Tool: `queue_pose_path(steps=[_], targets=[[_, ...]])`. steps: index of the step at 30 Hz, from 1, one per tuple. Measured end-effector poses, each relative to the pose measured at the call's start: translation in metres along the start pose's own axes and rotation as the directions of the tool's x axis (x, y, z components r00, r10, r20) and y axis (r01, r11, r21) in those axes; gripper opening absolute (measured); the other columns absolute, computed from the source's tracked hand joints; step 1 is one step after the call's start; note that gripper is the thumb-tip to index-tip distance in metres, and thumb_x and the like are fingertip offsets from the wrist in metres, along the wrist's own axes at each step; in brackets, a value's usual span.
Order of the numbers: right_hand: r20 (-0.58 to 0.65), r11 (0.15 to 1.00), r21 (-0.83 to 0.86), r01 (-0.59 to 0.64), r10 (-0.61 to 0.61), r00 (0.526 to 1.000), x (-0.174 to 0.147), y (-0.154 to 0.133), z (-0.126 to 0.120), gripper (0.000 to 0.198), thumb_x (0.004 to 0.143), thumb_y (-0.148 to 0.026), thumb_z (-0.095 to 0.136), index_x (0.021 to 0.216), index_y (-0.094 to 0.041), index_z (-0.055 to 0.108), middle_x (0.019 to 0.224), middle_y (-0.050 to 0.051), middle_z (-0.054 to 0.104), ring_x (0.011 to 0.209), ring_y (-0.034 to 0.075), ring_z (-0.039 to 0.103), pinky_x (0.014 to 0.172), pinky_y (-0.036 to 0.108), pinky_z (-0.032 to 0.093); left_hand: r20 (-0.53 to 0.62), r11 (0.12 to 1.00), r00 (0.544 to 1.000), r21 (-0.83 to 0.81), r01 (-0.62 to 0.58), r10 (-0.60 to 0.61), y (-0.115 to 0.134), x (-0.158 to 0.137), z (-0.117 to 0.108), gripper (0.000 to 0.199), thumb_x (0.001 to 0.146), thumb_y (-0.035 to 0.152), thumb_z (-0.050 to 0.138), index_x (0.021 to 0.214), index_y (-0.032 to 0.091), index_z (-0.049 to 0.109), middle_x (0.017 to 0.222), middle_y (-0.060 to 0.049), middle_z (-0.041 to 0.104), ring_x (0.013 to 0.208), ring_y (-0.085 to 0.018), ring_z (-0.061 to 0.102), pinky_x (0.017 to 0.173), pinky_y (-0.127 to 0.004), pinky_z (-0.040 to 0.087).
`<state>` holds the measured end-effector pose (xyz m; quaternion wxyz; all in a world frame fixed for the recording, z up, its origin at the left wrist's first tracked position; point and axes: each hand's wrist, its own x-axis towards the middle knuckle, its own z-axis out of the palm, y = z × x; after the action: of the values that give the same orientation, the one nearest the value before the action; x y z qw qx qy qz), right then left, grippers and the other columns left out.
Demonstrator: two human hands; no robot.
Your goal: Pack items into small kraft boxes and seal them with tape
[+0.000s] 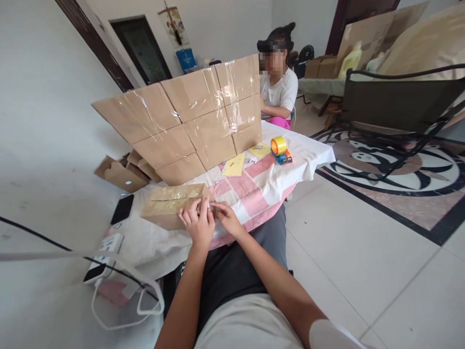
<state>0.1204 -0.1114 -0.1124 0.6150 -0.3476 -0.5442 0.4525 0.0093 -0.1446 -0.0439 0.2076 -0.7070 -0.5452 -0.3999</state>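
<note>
Resting its fingers on the right end of a taped cardboard box [165,209] on the cloth-covered table [307,149], the left hand [198,223] nearly meets the right hand [228,219]; whether either grip pinches anything, one cannot tell.

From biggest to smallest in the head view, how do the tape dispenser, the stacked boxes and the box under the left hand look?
1. Stacked boxes
2. Box under the left hand
3. Tape dispenser

Left hand [198,223] against a taped carton [169,206], right hand [228,219] just beside it, stacked boxes [203,128] standing behind
</note>
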Motion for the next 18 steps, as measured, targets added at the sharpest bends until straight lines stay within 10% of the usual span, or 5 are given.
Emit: queue_pose_path(steps=[9,18], targets=[[0.001,0.999,-0.038,0.022,-0.022,1.0,-0.001,-0.006,-0.007,0.058,0.083,-0.015,0.058,0.139,-0.026,0.066,0.129,0.01,0.062,0.097,0.017,0.062,0.085,0.033,0.056,-0.043,0.999,0.998,0.02,-0.045,0.046,0.001,0.0,-0.004,0.04,0.093,0.022,0.058,0.131,0.018,0.07,0.127,-0.018,0.061,0.124,-0.032,0.052,0.119,-0.058,0.025],[0.454,0.939,-0.191,0.285,-0.173,0.874,0.027,-0.036,-0.02,0.14,0.065,-0.039,0.092,0.169,-0.023,0.001,0.173,0.019,0.015,0.161,0.031,0.02,0.127,0.05,0.027,-0.041,0.975,0.991,-0.182,-0.13,0.125,-0.022,-0.01,-0.018,0.055,0.09,0.024,0.052,0.144,0.016,0.051,0.129,-0.018,0.066,0.125,-0.032,0.06,0.12,-0.056,0.028]])
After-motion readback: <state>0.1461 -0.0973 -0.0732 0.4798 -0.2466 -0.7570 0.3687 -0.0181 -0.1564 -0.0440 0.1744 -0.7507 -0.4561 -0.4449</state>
